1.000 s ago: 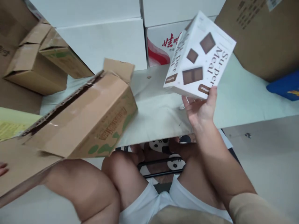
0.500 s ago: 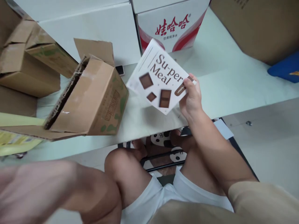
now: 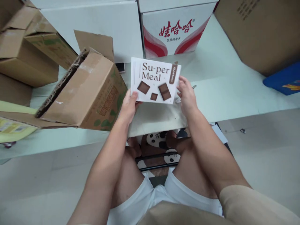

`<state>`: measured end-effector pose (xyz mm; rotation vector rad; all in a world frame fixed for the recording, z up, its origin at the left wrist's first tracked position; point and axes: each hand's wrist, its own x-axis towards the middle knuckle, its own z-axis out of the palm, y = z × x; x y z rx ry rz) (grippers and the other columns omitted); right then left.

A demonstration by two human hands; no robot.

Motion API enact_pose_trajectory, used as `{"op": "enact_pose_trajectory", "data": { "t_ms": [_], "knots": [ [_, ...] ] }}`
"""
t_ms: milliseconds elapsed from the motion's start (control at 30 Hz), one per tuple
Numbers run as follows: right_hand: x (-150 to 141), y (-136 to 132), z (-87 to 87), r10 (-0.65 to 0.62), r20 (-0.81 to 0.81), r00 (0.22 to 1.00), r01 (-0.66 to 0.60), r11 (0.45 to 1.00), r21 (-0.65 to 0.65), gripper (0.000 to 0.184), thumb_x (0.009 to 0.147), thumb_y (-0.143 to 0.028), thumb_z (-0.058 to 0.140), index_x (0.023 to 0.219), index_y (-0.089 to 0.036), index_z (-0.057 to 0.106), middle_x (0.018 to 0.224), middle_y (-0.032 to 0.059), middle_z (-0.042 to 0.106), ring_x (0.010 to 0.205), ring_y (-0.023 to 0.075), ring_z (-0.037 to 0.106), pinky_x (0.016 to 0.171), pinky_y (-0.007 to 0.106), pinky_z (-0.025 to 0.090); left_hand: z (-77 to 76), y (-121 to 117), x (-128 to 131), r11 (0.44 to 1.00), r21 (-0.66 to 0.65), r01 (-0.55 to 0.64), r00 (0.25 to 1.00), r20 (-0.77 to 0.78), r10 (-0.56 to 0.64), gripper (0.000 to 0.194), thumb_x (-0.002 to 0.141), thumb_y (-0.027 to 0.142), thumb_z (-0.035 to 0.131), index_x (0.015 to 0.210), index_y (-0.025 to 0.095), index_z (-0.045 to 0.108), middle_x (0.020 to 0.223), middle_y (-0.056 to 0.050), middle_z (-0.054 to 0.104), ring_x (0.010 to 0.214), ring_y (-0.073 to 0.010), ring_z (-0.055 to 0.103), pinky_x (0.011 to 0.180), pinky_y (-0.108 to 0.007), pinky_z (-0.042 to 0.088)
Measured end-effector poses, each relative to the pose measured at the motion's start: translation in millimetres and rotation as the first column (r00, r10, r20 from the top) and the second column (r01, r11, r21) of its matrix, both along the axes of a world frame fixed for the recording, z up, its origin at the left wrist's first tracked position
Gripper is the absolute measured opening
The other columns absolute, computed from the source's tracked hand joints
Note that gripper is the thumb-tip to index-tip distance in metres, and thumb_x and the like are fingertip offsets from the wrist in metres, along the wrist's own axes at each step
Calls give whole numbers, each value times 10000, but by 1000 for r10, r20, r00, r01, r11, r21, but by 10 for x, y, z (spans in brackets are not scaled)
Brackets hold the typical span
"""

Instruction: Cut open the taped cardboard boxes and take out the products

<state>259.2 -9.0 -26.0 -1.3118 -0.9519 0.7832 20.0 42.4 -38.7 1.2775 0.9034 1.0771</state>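
Gripping the lower left corner of a rectangular white cardboard box (image 3: 153, 86), the left hand (image 3: 128, 104) is pressing a thumb on its front; the right hand (image 3: 187, 97) is setting curled fingers at the opposite edge (whether they are clamping it, the view is not telling). The box is hanging above the front of a pale green cloth-covered table (image 3: 222, 90); the two-sided hold is probably steadying it and leaving its lettering uncovered. Brown type is reading "Su-per Meal" over three chocolate-brown pieces, while a sideways brown tag is proving too small to read surely. At nine o'clock from the box, an open brown corrugated carton with green print (image 3: 77, 90) is spreading its loose flaps, its mouth facing away, probably giving them room. At one o'clock, a white cardboard carton with red curves (image 3: 173, 34) is displaying red characters, 娃哈哈, above smaller 饮用纯净水; it is standing toward the back, likely leaving elbow room in front.
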Motion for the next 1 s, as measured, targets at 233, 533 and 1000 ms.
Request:
{"op": "enact_pose_trajectory", "data": {
  "t_ms": [233,533,1000],
  "knots": [
    [1,262,-20,157,1,988,-155,976,-156,918,728,-843,597,1496,-390,375,1374,35,617,1164,256,665,1050,515,536,45,301,319,996,-56,-74,990,118,80,667,804,806,602,1163,244,612,1147,-85,728,1082,-250,720,969,-403,591],
    [-271,-153,760,42,54,998,-61,898,436,733,870,-753,501,1534,-522,295,1575,-80,444,1483,233,434,1153,449,502,1224,-196,368,932,339,-127,949,315,15,448,1102,255,188,1241,280,613,1284,40,692,1396,-135,549,1222,-342,450],
    [-246,285,561,148,37,988,-152,946,286,847,850,-835,437,1555,-475,138,1670,-120,287,1500,126,356,1175,385,454,540,487,324,933,300,-200,979,25,202,462,1030,548,481,1452,362,457,1292,71,683,1329,-142,509,1150,-361,421]
  ]
}}
